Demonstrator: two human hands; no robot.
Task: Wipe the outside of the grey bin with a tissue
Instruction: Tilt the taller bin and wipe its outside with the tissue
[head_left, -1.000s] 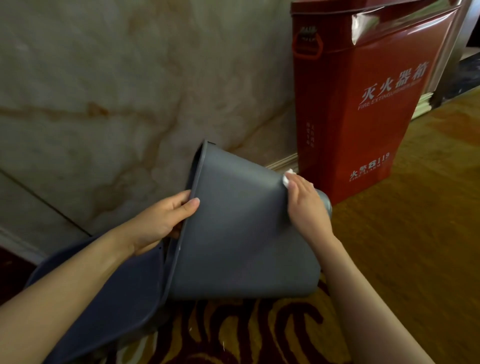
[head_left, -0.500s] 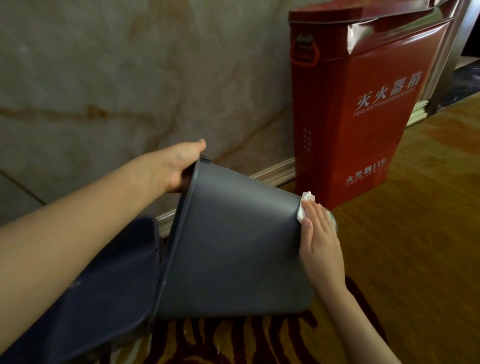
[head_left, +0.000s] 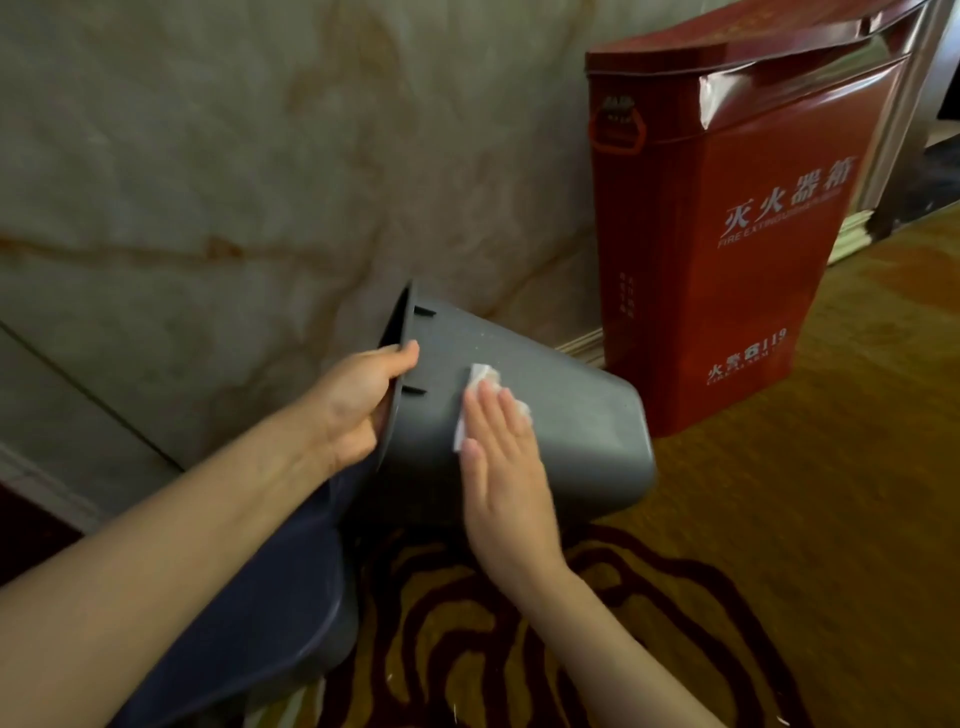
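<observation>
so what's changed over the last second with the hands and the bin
The right hand slid the tissue along the grey bin's side, from the base end up towards the rim. The left hand shifted its grip on the rim, ending with the thumb over the outside. Unchanged: the bin lies tipped on its side on the carpet, and the red fire extinguisher box stands by the wall.

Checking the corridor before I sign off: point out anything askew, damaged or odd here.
The grey bin lies tipped on its side, but only because the left hand holds its rim while the right hand wipes it with a tissue. The red fire extinguisher box stands upright. No spills or damage visible.
</observation>
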